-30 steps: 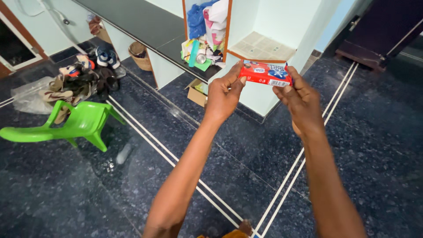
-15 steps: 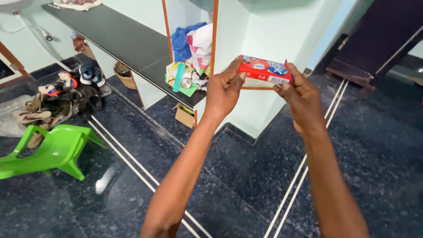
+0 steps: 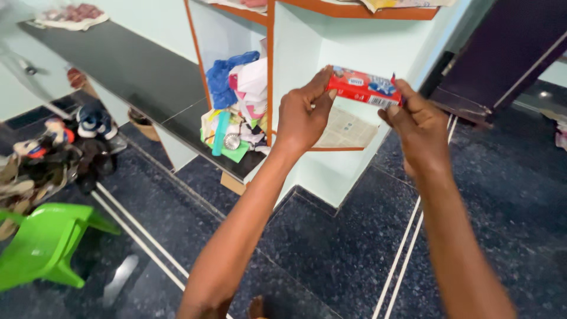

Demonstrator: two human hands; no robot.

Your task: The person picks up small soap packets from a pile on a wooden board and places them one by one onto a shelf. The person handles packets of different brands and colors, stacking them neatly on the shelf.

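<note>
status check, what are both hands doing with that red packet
Left hand and right hand each pinch an end of the red packet. Packet held level in front of the shelf unit. Nothing between hands and shelf.

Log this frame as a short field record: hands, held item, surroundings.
left hand: grips the left end of the packet
right hand: grips the right end of the packet
packet: red, flat, held level in front of the shelf unit
shelf unit: pale green, orange edges; paper lining one shelf
clutter: cloths and small items in the left compartment
chair: green plastic, lower left
shoes: piled on the dark floor, left
</note>
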